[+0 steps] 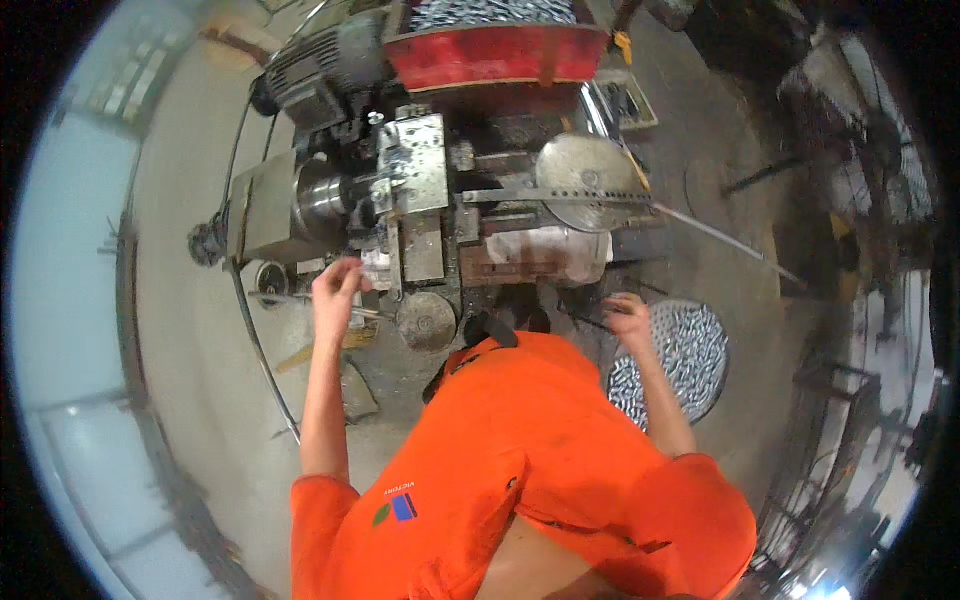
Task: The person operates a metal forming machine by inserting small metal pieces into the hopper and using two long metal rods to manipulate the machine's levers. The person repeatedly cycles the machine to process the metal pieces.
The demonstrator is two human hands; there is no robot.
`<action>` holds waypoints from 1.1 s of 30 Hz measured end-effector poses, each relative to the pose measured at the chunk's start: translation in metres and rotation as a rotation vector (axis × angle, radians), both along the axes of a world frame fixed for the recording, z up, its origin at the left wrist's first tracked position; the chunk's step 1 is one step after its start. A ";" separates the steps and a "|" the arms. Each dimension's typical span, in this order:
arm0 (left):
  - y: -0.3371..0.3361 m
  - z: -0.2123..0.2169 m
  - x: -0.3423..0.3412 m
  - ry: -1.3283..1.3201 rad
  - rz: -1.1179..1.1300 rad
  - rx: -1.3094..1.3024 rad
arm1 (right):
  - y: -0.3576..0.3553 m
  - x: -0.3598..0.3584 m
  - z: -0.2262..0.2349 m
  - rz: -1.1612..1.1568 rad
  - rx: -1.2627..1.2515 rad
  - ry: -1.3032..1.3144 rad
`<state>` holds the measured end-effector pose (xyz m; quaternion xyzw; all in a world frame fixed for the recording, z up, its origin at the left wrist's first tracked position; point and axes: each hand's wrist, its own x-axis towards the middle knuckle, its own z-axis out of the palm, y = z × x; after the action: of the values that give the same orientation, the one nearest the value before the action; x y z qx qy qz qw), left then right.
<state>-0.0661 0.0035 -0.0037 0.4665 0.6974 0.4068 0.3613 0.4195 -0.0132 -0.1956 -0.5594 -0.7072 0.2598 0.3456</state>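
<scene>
My left hand (338, 288) is at the near left side of a metalworking machine (420, 235), its fingers drawn together beside a pale part. Whatever lies between those fingertips is too small to make out. To the right, my right hand (627, 318) hovers by the upper left edge of a round tray (664, 318) heaped with small shiny metal pieces (695, 355). Its fingers are curled in, and what they hold, if anything, is hidden. A metal rod (365, 312) passes just below my left hand, leading to a round metal disc (427, 322).
A red bin (495, 58) full of small metal parts stands behind the machine. An electric motor (330, 65) sits at the back left. A large disc (590, 180) and a perforated bar (560, 195) lie across the right side, with a long rod (730, 240) sticking out.
</scene>
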 end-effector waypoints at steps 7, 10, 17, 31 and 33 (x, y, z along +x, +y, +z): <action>0.002 0.036 0.083 0.137 -0.388 -0.035 | 0.059 -0.207 0.218 0.743 0.146 0.170; -0.007 0.038 0.075 -0.158 -0.351 0.043 | 0.058 -0.236 0.229 0.829 0.163 0.105; -0.034 0.018 0.042 -0.154 -0.247 0.014 | 0.065 -0.274 0.231 1.027 0.154 0.052; -0.180 0.020 -0.156 0.377 0.579 0.043 | 0.214 -0.415 0.185 0.775 0.193 -0.595; -0.220 0.011 -0.173 0.683 0.615 -0.234 | 0.216 -0.420 0.183 0.791 0.106 -0.594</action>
<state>-0.2387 -0.2166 0.0074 0.3015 0.9233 0.2367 0.0242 -0.0008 0.2026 -0.0121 -0.2797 -0.9454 0.1641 0.0321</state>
